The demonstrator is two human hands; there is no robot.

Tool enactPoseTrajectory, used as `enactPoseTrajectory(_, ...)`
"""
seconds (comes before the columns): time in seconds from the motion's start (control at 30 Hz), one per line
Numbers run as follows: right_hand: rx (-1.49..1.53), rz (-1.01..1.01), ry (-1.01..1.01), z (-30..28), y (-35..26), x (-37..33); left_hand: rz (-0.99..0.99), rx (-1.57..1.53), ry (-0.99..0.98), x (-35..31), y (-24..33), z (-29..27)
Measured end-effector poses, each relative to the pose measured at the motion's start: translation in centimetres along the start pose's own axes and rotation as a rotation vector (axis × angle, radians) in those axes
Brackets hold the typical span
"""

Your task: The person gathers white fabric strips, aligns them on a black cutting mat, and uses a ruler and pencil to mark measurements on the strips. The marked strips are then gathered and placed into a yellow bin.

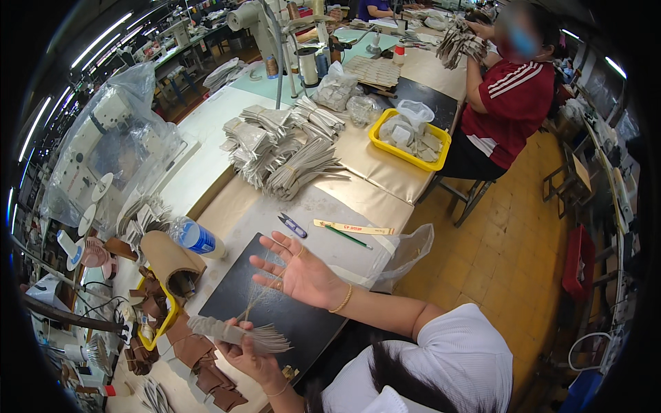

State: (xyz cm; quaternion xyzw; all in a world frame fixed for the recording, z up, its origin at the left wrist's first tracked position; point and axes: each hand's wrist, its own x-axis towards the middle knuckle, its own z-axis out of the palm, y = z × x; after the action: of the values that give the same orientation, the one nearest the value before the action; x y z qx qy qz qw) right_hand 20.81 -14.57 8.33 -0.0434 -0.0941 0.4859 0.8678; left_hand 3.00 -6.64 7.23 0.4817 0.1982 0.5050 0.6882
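Observation:
My left hand (251,359) is closed round a bundle of grey-beige strips (234,335), low over the dark mat (251,279). The strips fan out loosely at their right end. Above and to the right, my right hand (303,273) is raised with the palm showing and the fingers spread. A thin yellowish band seems to loop across its fingers, and faint strands run down toward the bundle. Beyond this hand lie small purple thread snips (292,226), a green pencil (349,237) and a cream ruler-like strip (353,227).
Bundled grey strips (292,162) are heaped farther back, near a yellow basket (411,160) of small pieces. A bottle (201,239), a brown curved stand (170,258) and brown leather pieces (201,358) lie left. A co-worker in red (513,93) sits at the far right, holding strips.

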Motion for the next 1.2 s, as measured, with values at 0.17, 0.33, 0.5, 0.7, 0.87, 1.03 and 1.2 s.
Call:
enactPoseTrajectory(0.17, -0.420, 0.116, -0.041, -2.1, 2.8, -1.4, -0.226, 0.004, -0.253, -0.7, -0.5, 0.2)
enactPoseTrajectory(0.33, -0.908, 0.160, -0.363, -2.1, 0.8, -1.1, -0.716, 0.193, -0.453, 0.0, 1.2, -0.8)
enactPoseTrajectory(0.5, -1.672, 0.191, -0.848, 2.5, -1.3, -1.3, -0.702, 0.234, -0.425, 0.1, -0.1, -3.1)
enactPoseTrajectory(0.7, -1.630, -0.231, -0.915, 2.1, -1.3, -2.4, -0.732, -0.114, -0.174, 1.1, -0.1, -4.1)
enactPoseTrajectory(0.87, -1.503, 0.179, -0.499, 0.6, -2.4, -2.9, -0.655, -0.230, -0.025, 0.8, 0.0, -4.3)
enactPoseTrajectory(1.03, -1.067, 0.124, -0.319, -2.2, -1.4, -2.7, -0.672, -0.509, -0.043, 0.4, -1.5, -5.9)
enactPoseTrajectory(1.2, -0.996, 0.072, -0.234, -3.2, -1.0, -2.4, -0.647, -0.724, -0.244, -0.2, -1.4, -3.7)
